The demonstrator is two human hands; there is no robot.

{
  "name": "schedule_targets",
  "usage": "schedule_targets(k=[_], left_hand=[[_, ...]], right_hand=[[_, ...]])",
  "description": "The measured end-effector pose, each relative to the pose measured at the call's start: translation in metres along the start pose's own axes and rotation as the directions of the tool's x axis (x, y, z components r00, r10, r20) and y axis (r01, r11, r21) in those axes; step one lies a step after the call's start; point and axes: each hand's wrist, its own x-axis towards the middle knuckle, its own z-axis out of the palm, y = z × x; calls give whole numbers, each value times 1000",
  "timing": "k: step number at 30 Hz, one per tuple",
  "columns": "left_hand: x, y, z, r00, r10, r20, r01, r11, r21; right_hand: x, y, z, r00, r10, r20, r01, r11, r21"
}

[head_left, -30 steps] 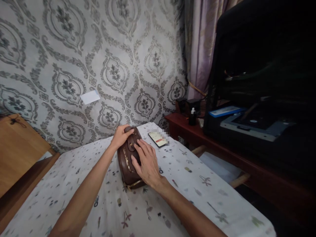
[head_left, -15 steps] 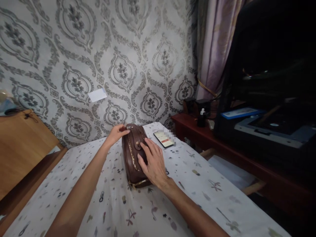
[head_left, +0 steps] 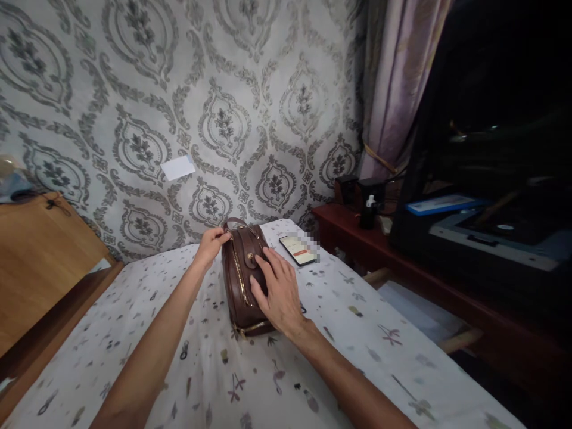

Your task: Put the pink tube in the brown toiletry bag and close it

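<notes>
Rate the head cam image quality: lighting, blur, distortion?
Head view: light is uneven, with the wallpaper and the patterned sheet evenly lit and the cabinet on the right nearly black, detail lost. The brown bag and both hands, left hand and right hand, are sharp. Part of the phone is pixelated. Wide-angle bending shows at the edges.

Glossy, seemingly leather bag on matt printed cloth

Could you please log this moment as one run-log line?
left hand: grips brown bag top | right hand: flat on bag side | phone: beside bag, on bed
</notes>
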Motion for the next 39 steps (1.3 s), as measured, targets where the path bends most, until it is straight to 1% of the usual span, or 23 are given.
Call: schedule_targets(k=[5,14,20,24,27,30,32,34,36,39], left_hand=[[-6,2,2,1000,-23,5,23,999,-43],[-18,11,0,999,14,41,-12,999,-41],[-22,11,-4,995,-27,95,33,998,-56],[-23,17,-2,991,-43,126,50,998,-47],[-21,29,2,987,3,162,1,1000,-25],[-14,43,8,983,45,181,-46,999,3],[-8,53,12,971,84,226,-95,995,37],[-3,60,18,949,131,287,-159,984,75],[2,63,24,932,154,329,-207,969,135],[7,63,34,937,148,315,-243,927,287]], right_hand=[[1,0,0,1000,-7,-3,7,1000,-7],[0,0,1,1000,-2,6,2,1000,14],[0,0,1,1000,-6,0,7,1000,24],[0,1,1,1000,-6,-2,7,1000,29],[-1,1,2,1000,0,-17,1,999,42],[-2,1,1,998,30,-58,-25,996,85],[-3,2,1,994,65,-85,-55,992,114],[-3,2,1,990,105,-99,-91,987,129],[-2,3,1,986,136,-97,-123,984,127],[-2,4,2,987,151,-50,-145,984,98]])
